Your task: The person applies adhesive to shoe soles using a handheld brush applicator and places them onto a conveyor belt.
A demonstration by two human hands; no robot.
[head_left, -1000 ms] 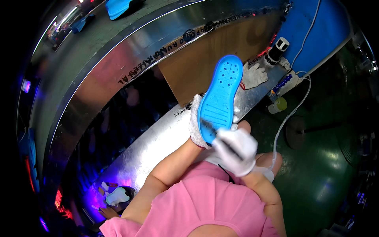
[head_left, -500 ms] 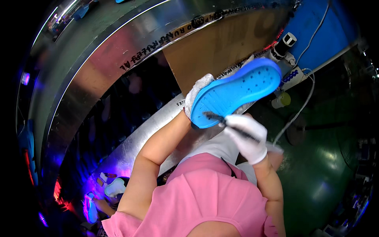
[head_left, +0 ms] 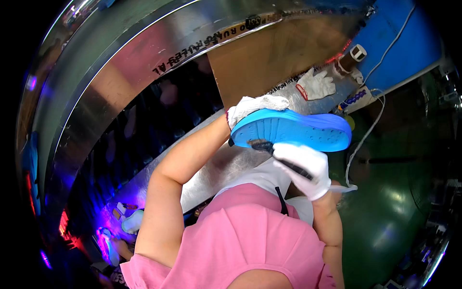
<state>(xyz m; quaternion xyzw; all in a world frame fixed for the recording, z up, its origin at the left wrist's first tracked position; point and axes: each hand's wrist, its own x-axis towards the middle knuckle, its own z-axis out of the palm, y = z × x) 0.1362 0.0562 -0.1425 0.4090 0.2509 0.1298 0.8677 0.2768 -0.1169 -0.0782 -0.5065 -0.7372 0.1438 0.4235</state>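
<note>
Just off centre toward three o'clock, a blue shoe sole [head_left: 293, 130], held on edge, with ribbed end toward nine o'clock and hole-dotted end toward three. Gripped along the upper edge near the ribbed end by the white-gloved left hand [head_left: 256, 106], with fingers curled over it. Near four o'clock, the white-gloved right hand [head_left: 308, 168], closed snugly round the dark handle of a brush [head_left: 261, 145]. Bristles at the sole's lower rim, by the ribbed end; contact impossible to tell. Farther out at two o'clock, a spare white glove [head_left: 318, 85] with red cuff, near a brown cylinder [head_left: 346, 62].
</note>
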